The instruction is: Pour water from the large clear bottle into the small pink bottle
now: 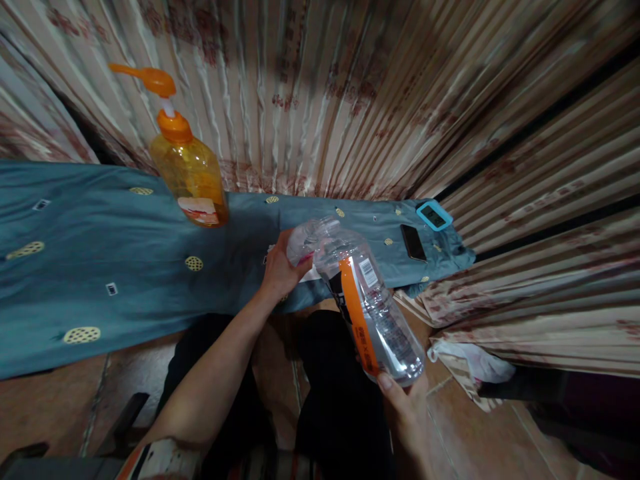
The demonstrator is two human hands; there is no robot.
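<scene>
Bottle (376, 300), base in right hand (404, 403), neck at clear plastic (300, 241), apparently in left hand (280, 268)

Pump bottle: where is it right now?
In the head view, the pump bottle stands at upper left on the blue cloth, in front of the curtain, beyond and left of the left hand.

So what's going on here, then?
A person's right hand holds a tilted clear bottle near its base. The left hand grips a clear plastic piece by the bottle's neck; its shape is hard to tell. An orange pump bottle stands on the patterned cloth, with a phone and a blue-framed device farther right.
</scene>
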